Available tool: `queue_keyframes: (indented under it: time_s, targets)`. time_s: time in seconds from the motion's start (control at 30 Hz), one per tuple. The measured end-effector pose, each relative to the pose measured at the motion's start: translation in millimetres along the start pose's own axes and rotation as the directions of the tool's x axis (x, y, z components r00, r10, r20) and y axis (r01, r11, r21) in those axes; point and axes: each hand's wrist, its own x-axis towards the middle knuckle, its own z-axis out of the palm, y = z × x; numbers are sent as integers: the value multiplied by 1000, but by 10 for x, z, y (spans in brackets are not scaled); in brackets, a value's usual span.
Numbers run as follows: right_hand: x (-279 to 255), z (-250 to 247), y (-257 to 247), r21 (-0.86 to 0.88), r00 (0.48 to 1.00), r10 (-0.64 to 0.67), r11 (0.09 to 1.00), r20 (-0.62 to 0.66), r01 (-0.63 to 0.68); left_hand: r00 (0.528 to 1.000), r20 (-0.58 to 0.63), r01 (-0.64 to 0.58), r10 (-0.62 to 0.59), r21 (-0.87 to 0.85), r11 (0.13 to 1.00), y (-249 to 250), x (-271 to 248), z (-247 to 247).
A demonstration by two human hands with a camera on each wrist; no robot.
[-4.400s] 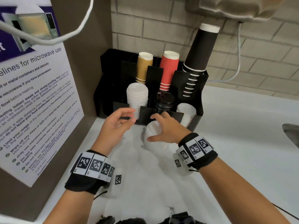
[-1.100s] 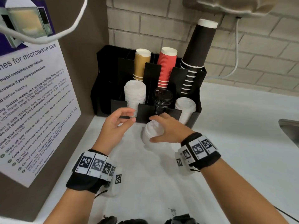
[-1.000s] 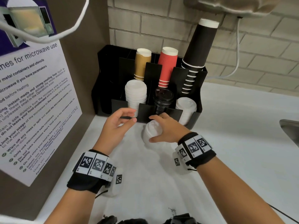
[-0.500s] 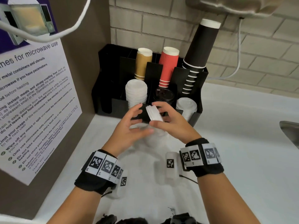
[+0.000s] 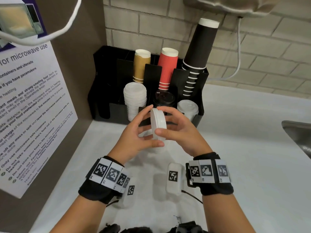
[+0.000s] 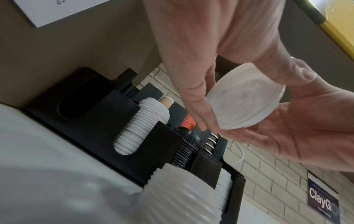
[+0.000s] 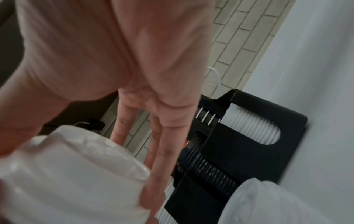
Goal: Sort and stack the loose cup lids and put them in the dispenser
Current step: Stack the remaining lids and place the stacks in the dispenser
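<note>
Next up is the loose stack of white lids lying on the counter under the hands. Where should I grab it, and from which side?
Judging by its pose, take the loose lid stack around its ribbed sides, coming from above. It lies on its side on the counter, so fingers and thumb can straddle it; pinching one rim would likely peel off lids.

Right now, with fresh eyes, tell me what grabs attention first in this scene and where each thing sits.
Centre stage, both hands hold a white lid on edge above the counter: the left hand at one side, the right hand at the other. Just behind stands the black dispenser, with gold, red and black cup stacks at the back and white and black lid stacks in front. A microwave-use notice fills the left wall.
</note>
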Motion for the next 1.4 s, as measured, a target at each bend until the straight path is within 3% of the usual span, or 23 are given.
queue_keyframes:
  time_s: [0.17, 0.27, 0.33, 0.43, 0.5, 0.6, 0.97, 1.4]
  targets:
    - [80, -61, -69, -66, 999, -49, 997, 3, 50, 1000, -18, 6, -6, 12, 1000, -23, 2, -12]
    - [282, -398, -162, -210, 975, -158, 970, -156, 123, 991, -136, 23, -15, 62, 998, 0, -19, -105]
    - [444, -728, -207, -337, 953, -184, 937, -242, 95, 978, -211, 24, 0, 113, 993, 15, -47, -202]
    - [672, -1149, -195, -530, 980, -71, 847, -186, -39, 956, -292, 23, 20, 145, 989, 11, -82, -338]
    - [806, -1308, -145, -669, 993, 37, 736, -113, -103, 947, -320, 26, 27, 159, 987, 16, -100, -388]
    - [947, -1355, -91, -793, 990, 131, 598, -46, -116, 940, -340, 27, 32, 167, 986, 22, -117, -411]
    - [1065, -1141, -72, -967, 944, 325, 218, -57, -133, 934, -356, 42, 21, 169, 985, -20, -98, -412]
    - [952, -1005, -21, -985, 938, 323, 74, -124, -155, 941, -337, 24, 33, 162, 987, -54, -89, -458]
